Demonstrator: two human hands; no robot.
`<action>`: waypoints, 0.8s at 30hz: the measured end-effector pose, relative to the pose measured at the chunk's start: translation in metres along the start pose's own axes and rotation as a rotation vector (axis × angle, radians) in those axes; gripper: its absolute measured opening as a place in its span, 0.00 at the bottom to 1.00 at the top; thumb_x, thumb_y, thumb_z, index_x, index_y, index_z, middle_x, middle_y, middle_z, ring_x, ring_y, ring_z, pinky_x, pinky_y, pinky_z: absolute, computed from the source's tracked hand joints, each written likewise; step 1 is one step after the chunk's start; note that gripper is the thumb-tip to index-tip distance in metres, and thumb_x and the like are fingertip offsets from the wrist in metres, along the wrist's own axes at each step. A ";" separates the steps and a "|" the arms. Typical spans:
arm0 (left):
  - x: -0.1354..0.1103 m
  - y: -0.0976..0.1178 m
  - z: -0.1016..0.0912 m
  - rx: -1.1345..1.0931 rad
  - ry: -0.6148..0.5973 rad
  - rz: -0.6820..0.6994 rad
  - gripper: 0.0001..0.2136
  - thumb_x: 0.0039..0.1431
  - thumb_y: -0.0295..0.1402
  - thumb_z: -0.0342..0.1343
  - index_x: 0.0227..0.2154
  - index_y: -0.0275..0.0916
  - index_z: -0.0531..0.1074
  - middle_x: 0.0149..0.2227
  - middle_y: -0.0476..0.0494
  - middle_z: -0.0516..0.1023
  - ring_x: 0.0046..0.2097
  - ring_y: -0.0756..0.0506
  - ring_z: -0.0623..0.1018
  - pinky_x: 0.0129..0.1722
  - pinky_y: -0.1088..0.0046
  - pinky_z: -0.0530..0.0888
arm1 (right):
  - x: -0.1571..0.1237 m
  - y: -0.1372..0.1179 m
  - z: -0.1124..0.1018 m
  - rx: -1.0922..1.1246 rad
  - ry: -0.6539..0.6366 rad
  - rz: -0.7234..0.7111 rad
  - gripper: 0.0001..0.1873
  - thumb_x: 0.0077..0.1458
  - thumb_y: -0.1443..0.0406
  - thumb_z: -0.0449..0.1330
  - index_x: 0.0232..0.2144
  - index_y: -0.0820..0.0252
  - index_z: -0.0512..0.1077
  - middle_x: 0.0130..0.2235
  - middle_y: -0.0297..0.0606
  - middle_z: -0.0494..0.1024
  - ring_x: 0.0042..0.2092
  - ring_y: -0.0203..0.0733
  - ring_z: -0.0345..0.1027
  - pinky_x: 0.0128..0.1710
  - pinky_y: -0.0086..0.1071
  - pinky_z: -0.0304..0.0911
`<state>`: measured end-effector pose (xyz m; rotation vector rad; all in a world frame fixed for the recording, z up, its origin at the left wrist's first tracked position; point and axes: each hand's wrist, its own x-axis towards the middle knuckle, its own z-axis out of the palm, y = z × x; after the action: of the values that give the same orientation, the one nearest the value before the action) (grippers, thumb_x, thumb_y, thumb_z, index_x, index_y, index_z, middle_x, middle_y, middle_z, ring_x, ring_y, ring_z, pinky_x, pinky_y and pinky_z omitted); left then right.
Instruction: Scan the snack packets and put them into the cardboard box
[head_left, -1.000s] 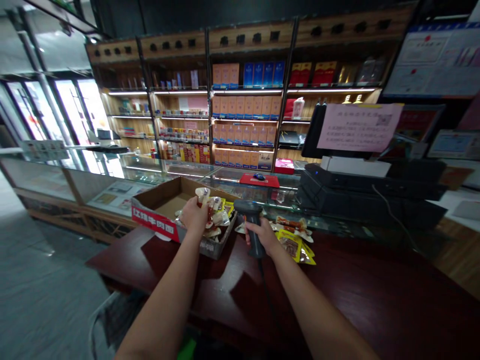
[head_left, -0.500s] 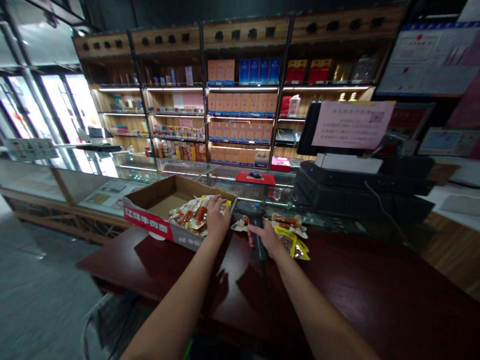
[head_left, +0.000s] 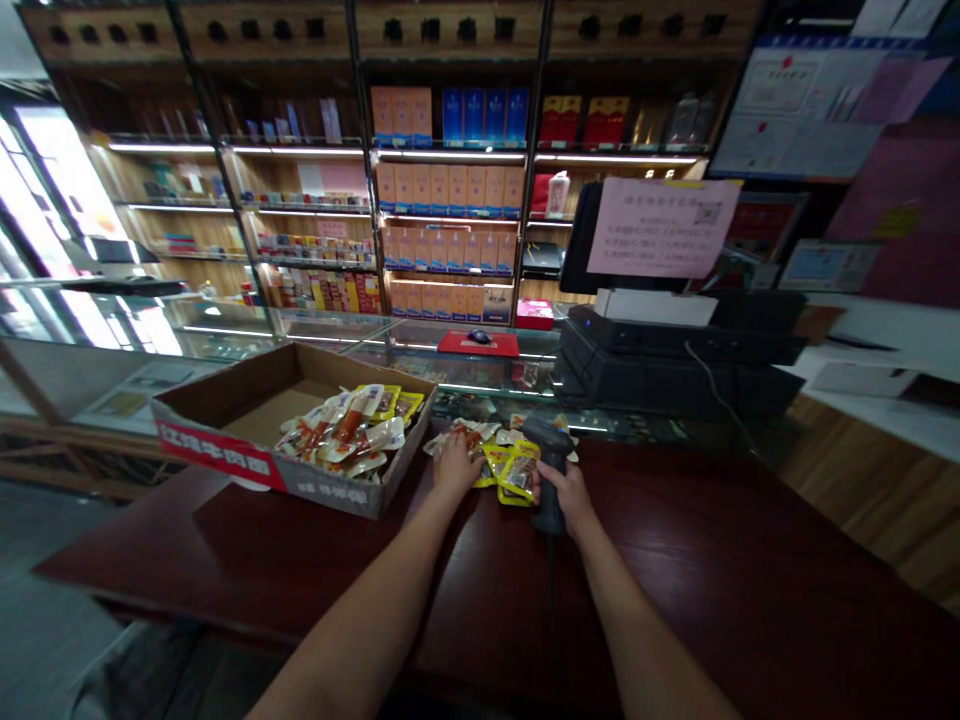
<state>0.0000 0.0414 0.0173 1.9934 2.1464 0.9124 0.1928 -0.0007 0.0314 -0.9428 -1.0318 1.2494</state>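
Note:
My right hand (head_left: 568, 492) is wrapped round the handle of a dark barcode scanner (head_left: 549, 462), which stands over a small heap of yellow and clear snack packets (head_left: 510, 465) on the dark red counter (head_left: 712, 590). My left hand (head_left: 455, 464) rests on the left side of that heap, its fingers curled over a packet. To the left lies an open cardboard box (head_left: 225, 452) with a red label; several snack packets (head_left: 349, 432) are piled in its right half.
A black till with a screen and a pink paper notice (head_left: 660, 228) stands behind the counter at the right. A glass display case (head_left: 420, 355) with a red mouse pad (head_left: 478, 344) runs behind. Shelves of boxed goods (head_left: 450, 210) fill the back wall.
My left hand left the box and moved right onto the loose packets by the scanner. The scanner shifted slightly right over the heap. The camera view swung left and downward.

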 end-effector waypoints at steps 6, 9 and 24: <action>-0.004 -0.002 -0.004 0.092 -0.022 -0.114 0.20 0.57 0.48 0.47 0.36 0.38 0.75 0.44 0.34 0.75 0.52 0.37 0.69 0.50 0.55 0.62 | 0.002 0.012 0.001 -0.014 -0.054 0.033 0.19 0.36 0.55 0.67 0.27 0.59 0.67 0.18 0.29 0.71 0.16 0.35 0.62 0.14 0.30 0.62; -0.004 -0.004 -0.003 0.125 -0.036 -0.128 0.18 0.53 0.47 0.51 0.37 0.40 0.75 0.46 0.35 0.74 0.54 0.34 0.66 0.49 0.51 0.62 | 0.002 0.013 0.004 -0.026 -0.059 0.049 0.19 0.36 0.55 0.67 0.27 0.59 0.67 0.18 0.29 0.70 0.15 0.35 0.62 0.14 0.30 0.61; -0.005 -0.010 -0.004 0.114 -0.116 -0.124 0.11 0.54 0.35 0.51 0.39 0.39 0.72 0.48 0.34 0.72 0.53 0.36 0.68 0.48 0.55 0.63 | -0.001 0.015 0.002 -0.079 -0.078 0.075 0.19 0.37 0.55 0.67 0.26 0.61 0.66 0.18 0.29 0.71 0.16 0.34 0.63 0.15 0.29 0.63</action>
<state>-0.0096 0.0357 0.0149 1.8844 2.2738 0.6535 0.1869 0.0002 0.0174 -1.0078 -1.1227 1.3242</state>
